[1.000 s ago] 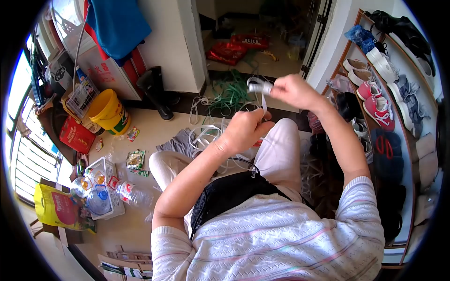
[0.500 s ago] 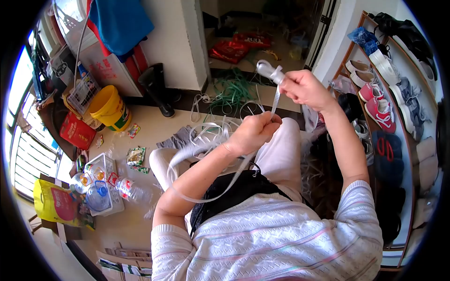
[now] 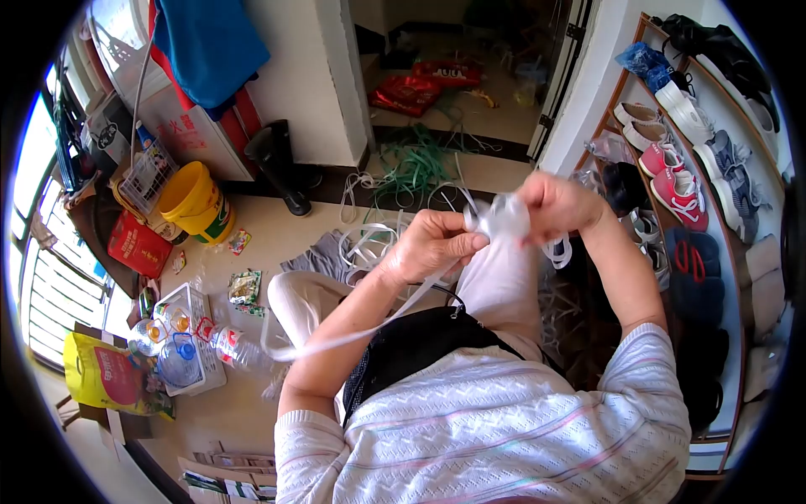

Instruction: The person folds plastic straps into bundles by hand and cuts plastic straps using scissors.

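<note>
My left hand (image 3: 432,246) is closed, thumb and fingers pinching a white plastic strap (image 3: 336,342) in front of my lap. The strap trails from this hand in a long loop over my left forearm. Between both hands sits a bunched white part of the strap (image 3: 506,220), smeared by motion. My right hand (image 3: 561,206), also blurred, is closed with its fingertips at the right side of that bunch. A white loop hangs just below the right hand. More white strap (image 3: 369,244) lies loosely coiled on the floor past my left knee.
Green straps (image 3: 416,168) lie tangled by the doorway. At left are a yellow bucket (image 3: 193,202), a white basket (image 3: 206,353) with plastic bottles, and a yellow bag (image 3: 105,370). Black boots (image 3: 281,164) stand by the wall. A shoe rack (image 3: 735,336) lines the right side.
My right hand has come down and the bunched strap now sits between both hands, closer to the left. The left hand has shifted slightly left, and the trailing loop has swung outward.
</note>
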A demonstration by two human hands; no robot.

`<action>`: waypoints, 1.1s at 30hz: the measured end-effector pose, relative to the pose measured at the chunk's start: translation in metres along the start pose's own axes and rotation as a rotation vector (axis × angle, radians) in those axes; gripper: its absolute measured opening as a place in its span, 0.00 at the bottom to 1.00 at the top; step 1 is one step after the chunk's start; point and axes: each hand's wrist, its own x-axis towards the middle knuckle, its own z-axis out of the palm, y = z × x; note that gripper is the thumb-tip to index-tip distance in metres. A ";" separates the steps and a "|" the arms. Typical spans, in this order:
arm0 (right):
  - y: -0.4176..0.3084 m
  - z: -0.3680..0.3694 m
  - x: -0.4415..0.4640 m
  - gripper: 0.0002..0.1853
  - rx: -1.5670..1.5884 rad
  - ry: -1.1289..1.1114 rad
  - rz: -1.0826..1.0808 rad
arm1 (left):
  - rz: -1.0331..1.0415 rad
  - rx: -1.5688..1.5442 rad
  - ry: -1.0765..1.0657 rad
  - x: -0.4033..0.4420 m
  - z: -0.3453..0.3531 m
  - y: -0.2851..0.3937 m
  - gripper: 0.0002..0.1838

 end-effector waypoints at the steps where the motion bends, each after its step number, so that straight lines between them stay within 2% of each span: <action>1: -0.005 -0.001 0.002 0.13 -0.062 0.085 -0.009 | -0.033 -0.032 0.007 0.000 0.003 -0.003 0.11; 5: 0.028 -0.018 0.034 0.17 -0.487 0.509 0.079 | -0.145 -0.017 -0.024 0.000 0.016 0.000 0.17; 6: 0.041 -0.017 0.042 0.19 -0.768 0.629 0.059 | -0.174 0.024 -0.035 0.001 0.015 -0.002 0.16; 8: 0.049 -0.005 0.047 0.18 -1.062 0.582 -0.015 | -0.230 0.109 -0.057 0.005 0.010 -0.006 0.14; 10: 0.049 0.005 0.046 0.17 -1.172 0.411 0.149 | -0.241 0.293 -0.156 0.004 0.003 0.002 0.13; 12: 0.050 0.019 0.042 0.17 -1.263 0.237 0.136 | -0.287 0.410 -0.239 -0.001 -0.003 0.012 0.11; 14: 0.039 0.029 0.038 0.18 -1.072 0.009 0.204 | -0.361 0.452 -0.303 -0.006 -0.006 0.025 0.10; 16: 0.040 0.026 0.035 0.14 -0.706 -0.279 0.089 | -0.329 0.311 -0.309 -0.010 -0.011 0.027 0.08; 19: 0.019 0.030 0.022 0.10 -0.292 -0.296 0.219 | -0.239 -0.053 -0.305 -0.011 -0.018 0.014 0.11; 22: 0.026 0.027 0.020 0.11 0.056 -0.255 0.009 | -0.140 -0.308 -0.192 -0.004 -0.022 -0.011 0.08; 23: 0.026 0.027 0.021 0.14 0.085 -0.173 -0.019 | -0.065 -0.343 -0.116 0.000 -0.025 -0.027 0.08; 24: 0.024 0.026 0.022 0.15 0.115 -0.112 -0.014 | -0.116 -0.570 -0.101 -0.003 -0.021 -0.025 0.08; 26: 0.023 0.025 0.027 0.16 0.058 0.088 -0.036 | -0.061 -0.447 -0.079 -0.007 -0.015 -0.022 0.10; 28: 0.028 0.026 0.033 0.16 0.081 0.233 -0.097 | -0.029 -0.514 -0.097 -0.002 -0.018 -0.035 0.09; 32: 0.034 0.028 0.047 0.14 0.162 0.342 -0.231 | 0.001 -0.624 -0.138 0.004 -0.017 -0.040 0.11; 33: 0.038 0.027 0.051 0.13 0.198 0.360 -0.272 | -0.024 -0.627 -0.111 0.004 -0.018 -0.040 0.14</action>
